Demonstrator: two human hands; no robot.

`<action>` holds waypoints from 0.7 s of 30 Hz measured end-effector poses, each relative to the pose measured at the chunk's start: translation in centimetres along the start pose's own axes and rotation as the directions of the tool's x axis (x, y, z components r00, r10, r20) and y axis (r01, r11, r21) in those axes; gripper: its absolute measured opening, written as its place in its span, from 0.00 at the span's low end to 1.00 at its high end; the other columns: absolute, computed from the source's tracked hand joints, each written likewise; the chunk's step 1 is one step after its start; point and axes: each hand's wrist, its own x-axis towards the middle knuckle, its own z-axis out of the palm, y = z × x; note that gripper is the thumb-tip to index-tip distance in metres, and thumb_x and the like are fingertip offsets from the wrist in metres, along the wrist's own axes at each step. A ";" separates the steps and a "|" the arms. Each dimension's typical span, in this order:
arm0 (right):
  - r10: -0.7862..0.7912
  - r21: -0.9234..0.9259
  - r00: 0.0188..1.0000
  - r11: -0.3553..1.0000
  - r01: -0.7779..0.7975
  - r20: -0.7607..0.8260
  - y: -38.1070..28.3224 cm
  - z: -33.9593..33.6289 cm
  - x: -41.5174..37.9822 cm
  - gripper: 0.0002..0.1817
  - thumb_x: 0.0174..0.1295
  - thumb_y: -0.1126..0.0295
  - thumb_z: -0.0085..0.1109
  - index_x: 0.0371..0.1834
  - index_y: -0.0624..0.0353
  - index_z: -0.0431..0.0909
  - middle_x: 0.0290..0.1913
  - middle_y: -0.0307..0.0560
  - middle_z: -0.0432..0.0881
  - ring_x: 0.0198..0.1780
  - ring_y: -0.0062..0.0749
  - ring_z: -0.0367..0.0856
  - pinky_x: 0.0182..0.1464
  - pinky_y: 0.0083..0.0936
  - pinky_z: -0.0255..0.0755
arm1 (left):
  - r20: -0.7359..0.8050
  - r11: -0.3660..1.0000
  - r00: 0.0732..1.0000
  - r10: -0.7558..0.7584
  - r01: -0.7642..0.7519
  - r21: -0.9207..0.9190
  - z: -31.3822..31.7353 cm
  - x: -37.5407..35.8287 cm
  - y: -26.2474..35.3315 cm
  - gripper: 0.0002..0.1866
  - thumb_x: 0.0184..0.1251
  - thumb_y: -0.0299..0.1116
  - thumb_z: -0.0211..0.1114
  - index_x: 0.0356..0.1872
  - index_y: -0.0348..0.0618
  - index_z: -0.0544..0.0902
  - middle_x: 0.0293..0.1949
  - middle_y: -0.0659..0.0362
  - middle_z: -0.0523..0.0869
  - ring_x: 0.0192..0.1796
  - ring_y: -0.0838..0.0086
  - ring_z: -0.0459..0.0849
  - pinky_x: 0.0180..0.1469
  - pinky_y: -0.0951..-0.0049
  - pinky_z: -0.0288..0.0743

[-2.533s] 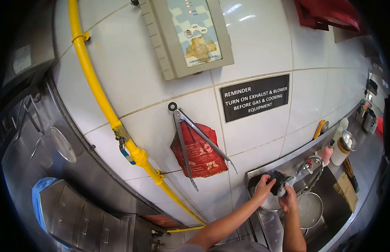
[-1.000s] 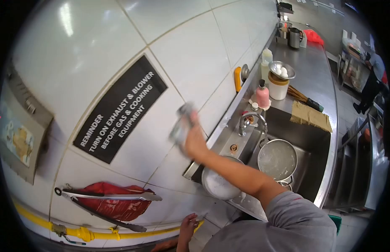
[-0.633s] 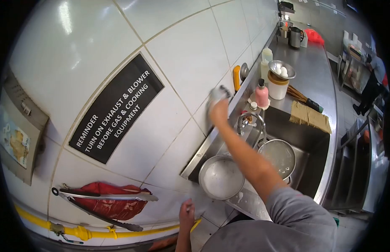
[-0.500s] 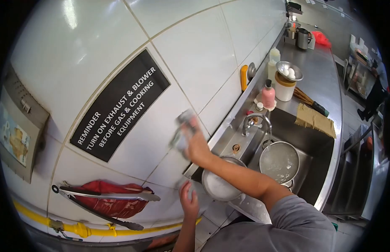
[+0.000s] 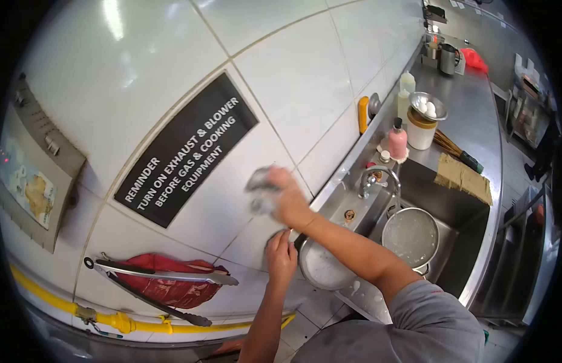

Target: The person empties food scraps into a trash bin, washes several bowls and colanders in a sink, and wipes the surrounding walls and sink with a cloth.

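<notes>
My right hand (image 5: pixel 290 196) is closed on a blurred grey cloth (image 5: pixel 262 189), pressed against the white wall tiles below the black reminder sign (image 5: pixel 187 148). Its exact weave is smeared by motion. Lower down, my left hand (image 5: pixel 282 257) has its fingers together and bent over the near corner of the steel sink edge, by the wall. Beneath my right forearm sits a round pot (image 5: pixel 323 266) with whitish, sudsy contents. In the sink basin stands another pot (image 5: pixel 411 239), full of cloudy water, under the tap (image 5: pixel 381 178).
Tongs (image 5: pixel 166 275) and a red packet (image 5: pixel 172 290) hang on the wall above a yellow pipe (image 5: pixel 117 320). Along the counter stand a pink bottle (image 5: pixel 397 142), a crock (image 5: pixel 421 132) topped by a bowl of eggs (image 5: pixel 429 109), and a tan cloth (image 5: pixel 465 178).
My left hand has risen to the sink's corner, its fingers now bent over it. The cloth in my right hand has shifted on the tiles. The whole view has moved slightly.
</notes>
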 end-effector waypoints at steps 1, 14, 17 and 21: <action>0.079 0.045 0.996 0.996 -0.077 -0.044 1.0 -0.7 0.9 0.21 0.50 0.71 0.63 0.50 0.62 0.76 0.62 0.70 0.69 0.66 0.60 0.65 0.67 0.54 0.60 | -0.017 1.000 1.000 -0.003 0.004 0.006 -0.1 0.6 -0.2 0.20 0.59 0.22 0.61 0.55 0.34 0.78 0.51 0.45 0.80 0.54 0.50 0.77 0.59 0.57 0.70; 0.223 -0.141 0.952 0.956 -0.256 -0.210 2.5 0.4 0.4 0.25 0.50 0.69 0.66 0.50 0.66 0.70 0.45 0.68 0.74 0.47 0.67 0.75 0.50 0.57 0.71 | 0.076 0.986 0.991 -0.107 0.096 0.138 1.5 -0.6 -0.7 0.21 0.63 0.26 0.59 0.59 0.36 0.76 0.49 0.51 0.79 0.54 0.55 0.76 0.56 0.56 0.69; 0.125 -0.197 0.991 0.971 -0.133 -0.052 -1.2 0.8 -0.7 0.22 0.51 0.70 0.63 0.49 0.65 0.70 0.45 0.67 0.74 0.49 0.66 0.75 0.51 0.52 0.73 | 0.116 0.975 0.983 -0.142 0.119 0.186 1.6 -0.6 -0.8 0.20 0.64 0.26 0.58 0.58 0.37 0.77 0.48 0.52 0.80 0.53 0.57 0.77 0.55 0.57 0.69; 0.370 -0.086 0.903 0.915 -0.395 -0.217 1.2 0.3 0.8 0.25 0.54 0.67 0.61 0.54 0.67 0.69 0.51 0.69 0.74 0.54 0.67 0.74 0.55 0.50 0.72 | 0.124 0.968 0.981 -0.146 0.116 0.221 1.5 0.2 -1.0 0.19 0.64 0.28 0.57 0.57 0.38 0.78 0.45 0.52 0.82 0.51 0.57 0.79 0.54 0.56 0.70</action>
